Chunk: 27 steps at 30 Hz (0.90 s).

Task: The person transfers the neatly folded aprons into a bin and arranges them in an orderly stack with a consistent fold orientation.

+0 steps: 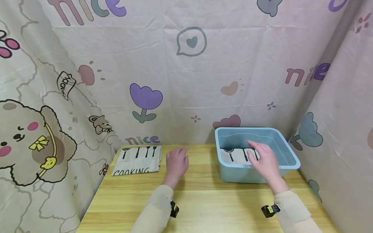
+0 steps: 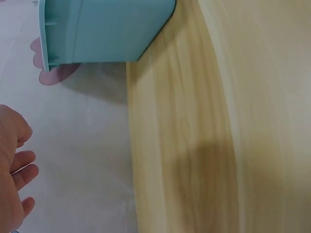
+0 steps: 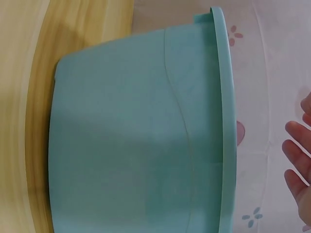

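On the table's left side lies a folded cloth [image 1: 137, 160] printed with black utensils and the word COOKING. My left hand [image 1: 176, 162] hovers just right of it, fingers loosely bent and holding nothing; the left wrist view shows this hand [image 2: 12, 170] at its left edge. A blue plastic basin [image 1: 247, 174] stands at the right, with another utensil-printed cloth [image 1: 237, 156] inside. Above the basin's front rim is my right hand [image 1: 264, 159], thumb and fingers spread apart with nothing between them. It partly hides the cloth inside. In the right wrist view the basin's wall [image 3: 131, 136] fills the middle.
The wooden table [image 1: 204, 200] carries the basin and the folded cloth. A patterned curtain [image 1: 186, 81] hangs behind the table and along both sides. The basin stands close to the right-hand curtain [image 1: 344, 136].
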Available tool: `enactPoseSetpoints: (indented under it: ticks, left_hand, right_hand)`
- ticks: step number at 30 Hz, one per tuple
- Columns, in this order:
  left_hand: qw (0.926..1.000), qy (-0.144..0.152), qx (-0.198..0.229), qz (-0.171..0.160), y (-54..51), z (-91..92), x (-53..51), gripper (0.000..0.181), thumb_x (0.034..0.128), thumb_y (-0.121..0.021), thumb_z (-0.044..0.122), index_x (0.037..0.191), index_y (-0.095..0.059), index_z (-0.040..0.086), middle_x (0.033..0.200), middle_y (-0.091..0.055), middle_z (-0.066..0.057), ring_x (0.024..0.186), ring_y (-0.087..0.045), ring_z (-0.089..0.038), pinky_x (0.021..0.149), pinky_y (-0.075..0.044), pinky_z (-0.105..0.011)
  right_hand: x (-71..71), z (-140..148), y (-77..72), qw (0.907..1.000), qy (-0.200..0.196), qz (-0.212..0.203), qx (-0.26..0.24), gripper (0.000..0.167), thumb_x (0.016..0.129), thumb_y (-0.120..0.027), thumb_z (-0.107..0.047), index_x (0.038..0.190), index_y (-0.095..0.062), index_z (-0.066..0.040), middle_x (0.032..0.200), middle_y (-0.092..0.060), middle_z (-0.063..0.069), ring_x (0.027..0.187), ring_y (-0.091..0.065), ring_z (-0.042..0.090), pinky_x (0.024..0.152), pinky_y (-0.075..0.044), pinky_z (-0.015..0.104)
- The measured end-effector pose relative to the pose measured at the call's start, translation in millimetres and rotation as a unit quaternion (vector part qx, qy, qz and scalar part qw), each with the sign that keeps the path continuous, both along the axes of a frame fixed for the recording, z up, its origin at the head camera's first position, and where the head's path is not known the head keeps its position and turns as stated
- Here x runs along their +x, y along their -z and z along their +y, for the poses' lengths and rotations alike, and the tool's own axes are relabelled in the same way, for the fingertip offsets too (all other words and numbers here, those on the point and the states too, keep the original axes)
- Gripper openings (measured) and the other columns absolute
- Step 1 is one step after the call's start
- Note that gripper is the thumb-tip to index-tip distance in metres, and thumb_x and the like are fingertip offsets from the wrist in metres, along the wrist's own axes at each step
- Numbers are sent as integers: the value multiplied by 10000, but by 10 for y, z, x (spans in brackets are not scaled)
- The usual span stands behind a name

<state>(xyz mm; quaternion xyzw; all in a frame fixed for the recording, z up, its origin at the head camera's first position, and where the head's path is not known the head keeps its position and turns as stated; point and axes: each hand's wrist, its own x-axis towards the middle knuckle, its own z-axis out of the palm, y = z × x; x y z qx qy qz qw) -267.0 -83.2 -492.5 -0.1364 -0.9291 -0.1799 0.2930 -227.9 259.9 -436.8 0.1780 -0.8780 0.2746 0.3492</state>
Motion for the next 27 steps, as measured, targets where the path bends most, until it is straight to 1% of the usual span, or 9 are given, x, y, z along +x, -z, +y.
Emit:
enactPoseSetpoints:
  ticks: [3, 5, 9, 11, 14, 18, 23, 27]
  left_hand:
    - [9999, -27, 102, -94, 29, -72, 17, 345, 847, -733, 118, 1190, -698, 90, 1141, -688, -104, 1073, -617, -309, 990, -397, -535]
    - [9997, -69, 140, -212, 39, -114, 33, 347, 859, -725, 117, 1203, -692, 86, 1155, -683, -115, 1090, -607, -321, 1004, -385, -540]
    - [9994, -169, 70, -294, 79, -200, 49, 341, 869, -716, 127, 1205, -684, 72, 1160, -679, -124, 1105, -600, -324, 1015, -374, -542]
    - [9995, -217, 9, -243, 96, -244, 62, 339, 865, -717, 133, 1197, -687, 73, 1150, -683, -118, 1090, -607, -321, 997, -388, -539]
    - [9996, -239, 32, -161, 114, -307, 83, 339, 852, -727, 117, 1186, -692, 68, 1134, -689, -124, 1063, -619, -330, 975, -399, -543]
    - [9992, -332, 45, -202, 160, -404, 90, 343, 848, -728, 105, 1187, -689, 64, 1131, -690, -131, 1058, -621, -335, 984, -391, -548]
    - [9977, -469, -1, -489, 204, -540, 98, 366, 867, -712, 127, 1225, -668, 65, 1167, -672, -138, 1098, -595, -345, 1000, -374, -557]
    - [9946, -626, 6, -825, 214, -636, 100, 390, 884, -703, 142, 1261, -646, 62, 1214, -655, -150, 1135, -569, -357, 1025, -351, -557]
  right_hand:
    - [-2, -37, 42, 10000, -49, 39, -39, 391, 832, -707, -21, 1218, -657, 19, 1143, -680, 204, 1086, -565, 418, 933, -406, 551]
    - [-4, -67, 71, 10000, -77, 49, -38, 394, 829, -711, -19, 1218, -658, 15, 1141, -681, 202, 1083, -567, 413, 938, -403, 547]
    - [-6, -134, 120, 9999, -148, 76, -19, 390, 831, -715, -27, 1216, -663, 8, 1136, -683, 199, 1077, -574, 405, 937, -407, 545]
    - [-6, -170, 139, 9998, -167, 113, -18, 386, 831, -715, -32, 1212, -667, 3, 1130, -685, 197, 1074, -576, 403, 928, -414, 544]
    - [-6, -227, 154, 9997, -201, 162, -27, 383, 826, -711, -31, 1206, -670, 0, 1125, -687, 191, 1070, -577, 400, 920, -416, 547]
    - [-5, -310, 163, 9995, -286, 161, 2, 389, 824, -712, -31, 1210, -671, -4, 1124, -691, 182, 1072, -583, 394, 934, -410, 545]
    - [-8, -417, 186, 9988, -470, 162, 7, 399, 820, -728, -43, 1214, -672, -10, 1124, -690, 181, 1069, -587, 393, 944, -411, 531]
    - [-14, -496, 209, 9978, -607, 249, 21, 393, 818, -733, -50, 1206, -676, -12, 1115, -690, 172, 1054, -592, 385, 930, -421, 523]
